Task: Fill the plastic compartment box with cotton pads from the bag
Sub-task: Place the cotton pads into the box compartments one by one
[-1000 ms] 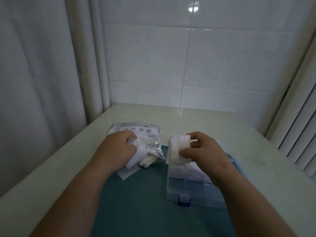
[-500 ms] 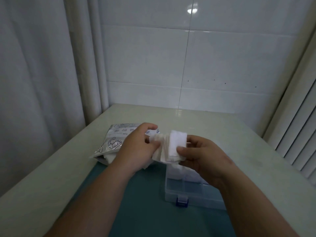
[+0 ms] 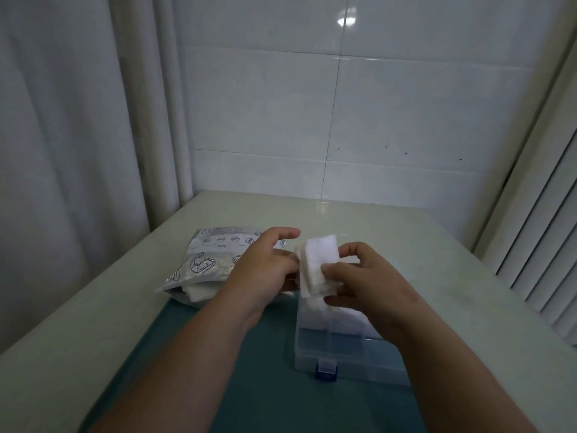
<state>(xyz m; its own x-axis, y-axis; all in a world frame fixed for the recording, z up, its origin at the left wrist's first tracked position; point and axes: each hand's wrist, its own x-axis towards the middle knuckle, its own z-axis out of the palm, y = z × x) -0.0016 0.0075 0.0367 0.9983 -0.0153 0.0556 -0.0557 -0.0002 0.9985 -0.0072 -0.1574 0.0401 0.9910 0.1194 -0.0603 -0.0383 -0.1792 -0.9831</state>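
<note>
One view is provided, taken from the head and aimed forward and down across the table. The box is seen from close above, at 5 o'clock. The tiled wall is faced at 12 o'clock, farther off, with a curtain at 9 o'clock.

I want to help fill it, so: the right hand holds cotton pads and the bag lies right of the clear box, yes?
Almost. The head view shows the bag lying left of the clear box, not right. The right hand does hold cotton pads.
</note>
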